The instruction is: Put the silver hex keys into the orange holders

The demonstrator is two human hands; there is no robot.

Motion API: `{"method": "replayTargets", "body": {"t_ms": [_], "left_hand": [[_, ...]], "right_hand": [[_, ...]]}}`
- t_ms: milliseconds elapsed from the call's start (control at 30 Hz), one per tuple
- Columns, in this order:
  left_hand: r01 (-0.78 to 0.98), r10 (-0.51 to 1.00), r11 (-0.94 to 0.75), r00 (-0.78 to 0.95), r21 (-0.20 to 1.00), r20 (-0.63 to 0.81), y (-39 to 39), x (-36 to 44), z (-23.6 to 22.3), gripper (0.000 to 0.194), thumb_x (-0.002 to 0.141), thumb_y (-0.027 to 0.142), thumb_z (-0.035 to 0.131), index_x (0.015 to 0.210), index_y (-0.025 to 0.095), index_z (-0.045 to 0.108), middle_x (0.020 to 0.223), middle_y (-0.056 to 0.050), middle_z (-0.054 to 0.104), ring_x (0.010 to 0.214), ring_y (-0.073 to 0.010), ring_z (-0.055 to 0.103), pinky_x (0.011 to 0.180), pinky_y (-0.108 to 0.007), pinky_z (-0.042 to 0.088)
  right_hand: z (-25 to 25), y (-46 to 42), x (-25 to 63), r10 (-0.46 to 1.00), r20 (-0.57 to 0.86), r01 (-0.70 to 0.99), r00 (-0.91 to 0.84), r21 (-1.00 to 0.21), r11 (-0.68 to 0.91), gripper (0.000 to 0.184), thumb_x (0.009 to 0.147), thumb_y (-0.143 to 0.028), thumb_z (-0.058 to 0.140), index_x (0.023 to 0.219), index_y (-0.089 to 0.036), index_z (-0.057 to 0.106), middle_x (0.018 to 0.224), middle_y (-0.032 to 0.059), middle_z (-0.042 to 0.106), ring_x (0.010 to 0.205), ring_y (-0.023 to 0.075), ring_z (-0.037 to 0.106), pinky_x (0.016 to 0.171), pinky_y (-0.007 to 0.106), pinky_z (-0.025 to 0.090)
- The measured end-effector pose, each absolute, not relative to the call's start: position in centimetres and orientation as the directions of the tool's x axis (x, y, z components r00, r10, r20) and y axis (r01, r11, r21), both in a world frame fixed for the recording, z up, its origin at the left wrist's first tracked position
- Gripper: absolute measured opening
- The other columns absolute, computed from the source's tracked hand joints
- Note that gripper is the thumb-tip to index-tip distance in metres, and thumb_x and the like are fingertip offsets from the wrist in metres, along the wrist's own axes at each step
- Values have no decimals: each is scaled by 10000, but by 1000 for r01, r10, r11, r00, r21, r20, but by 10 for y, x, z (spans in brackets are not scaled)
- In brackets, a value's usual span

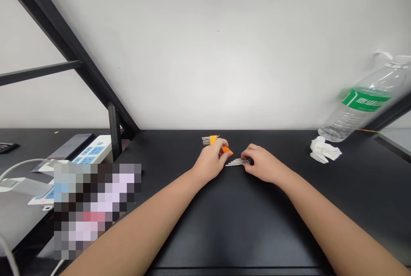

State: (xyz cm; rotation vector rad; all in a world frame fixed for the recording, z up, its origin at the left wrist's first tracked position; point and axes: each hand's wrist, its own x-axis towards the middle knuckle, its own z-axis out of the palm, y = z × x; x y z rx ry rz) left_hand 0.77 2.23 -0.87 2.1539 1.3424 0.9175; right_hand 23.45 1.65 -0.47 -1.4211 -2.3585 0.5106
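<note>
My left hand (210, 160) pinches a small orange plastic piece (227, 151) between thumb and fingertips. To its right, my right hand (261, 163) has its fingers closed on the bent ends of several silver hex keys (236, 162). Their long ends fan out leftward, low over the black table. Just behind my left hand lies a second set of thin metal rods (206, 141) in an orange holder (213, 139), partly covered by that hand.
On the black table (237, 220), a crumpled white tissue (324, 150) lies at right beside a large clear bottle (362, 100) with a green label. A black metal frame (70, 57) rises at left. Beyond it are a white power strip (91, 151) and cables. A pale wall stands behind.
</note>
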Motion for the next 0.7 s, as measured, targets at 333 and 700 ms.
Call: {"method": "replayTargets", "body": {"t_ms": [333,700], "left_hand": [[611,864,-500,404,614,301,19,11,-9,238,936,265,549,1166,239,492,855,11,678,704,-163,650,685,-274,482],[665,821,-570,481,483,307,14,16,-5,219,967,228,496,1185,240,493,979,-32,726,786,-200,700,685,-281,484]], "right_hand": [[7,14,226,888,283,619,-363,-639,457,127,877,-242,591,950,-217,691,924,34,657,801,169,606,729,312,499],[1,14,206,878,377,519,-295,-708,479,141,807,-155,551,885,-216,651,838,7,658,728,156,595,664,278,474]]}}
